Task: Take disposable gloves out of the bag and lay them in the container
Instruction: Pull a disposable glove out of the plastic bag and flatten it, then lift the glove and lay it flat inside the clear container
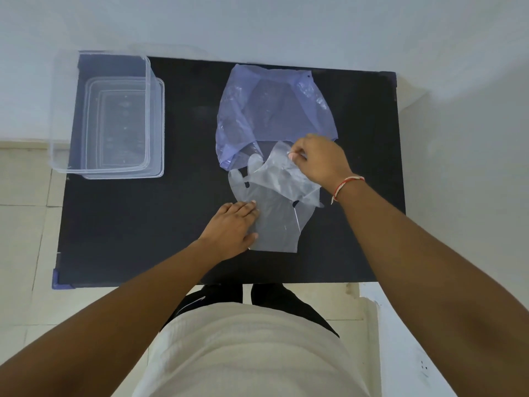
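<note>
A translucent purple plastic bag (274,107) lies flat at the back of the black table, its mouth toward me. Just in front of it lie clear disposable gloves (274,216), overlapping each other. My right hand (320,161) pinches the cuff edge of the upper glove (283,174) between thumb and finger, lifted a little off the pile. My left hand (232,229) rests flat on the left edge of the lower glove, pressing it to the table. A clear plastic container (100,110) stands at the table's back left, nothing visible inside.
The container's clear lid (159,127) lies under or beside it, jutting out to its right. The black table (143,224) ends close to my body; tiled floor lies left and right. A white wall stands behind the table.
</note>
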